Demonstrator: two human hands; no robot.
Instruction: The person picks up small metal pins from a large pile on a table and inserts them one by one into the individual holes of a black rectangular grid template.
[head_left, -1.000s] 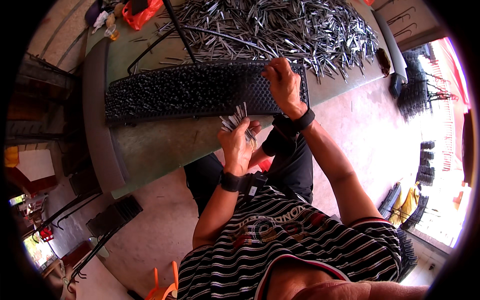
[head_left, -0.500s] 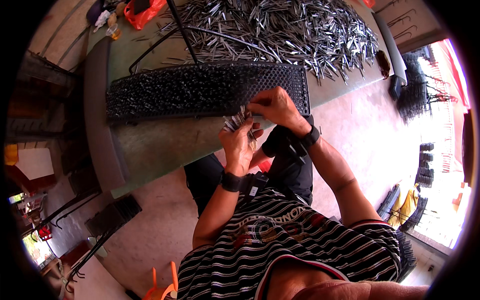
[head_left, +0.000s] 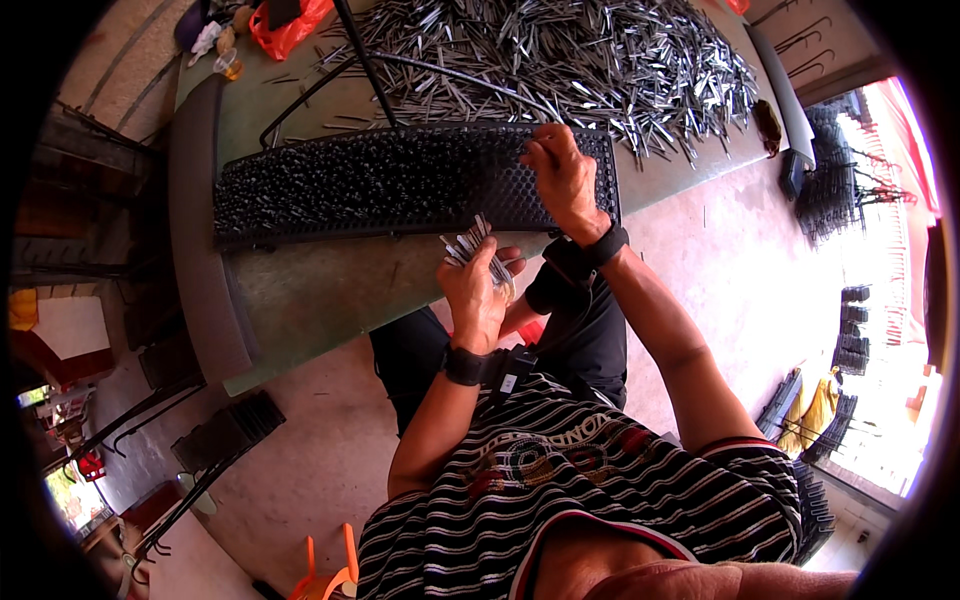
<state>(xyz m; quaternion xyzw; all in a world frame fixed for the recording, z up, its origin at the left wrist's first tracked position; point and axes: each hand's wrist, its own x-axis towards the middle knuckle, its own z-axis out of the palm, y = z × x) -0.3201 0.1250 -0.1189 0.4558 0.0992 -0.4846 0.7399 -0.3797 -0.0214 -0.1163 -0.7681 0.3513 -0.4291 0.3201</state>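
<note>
A long black tray [head_left: 515,208] lies on the green bench [head_left: 320,300], and its right end seems to reach the bench's near edge. On the near side of the tray, the bench top shows as a band, thin at the right and wide at the left. A grey pad [head_left: 205,240] stands just beside the tray's left end. Behind the tray, a big heap of metal strips [head_left: 580,60] comes close to its back edge. A bent black bar [head_left: 455,74] rises between the heap and the tray, so the way in from behind is tight. Past the tray's right end there is pale floor [head_left: 700,260]. The left hand [head_left: 475,285] is just in front of the tray's near edge, its fingers closed around a fan of thin strips [head_left: 466,242]. The right hand [head_left: 568,185] is over the tray's right part, its fingers bent and close together. I cannot tell if they hold a strip, or if they touch the tray. That hand hides some of the tray's holes. The left part of the tray is full of tiny bright tips, too small to count. The top of the heap is cut off.
</note>
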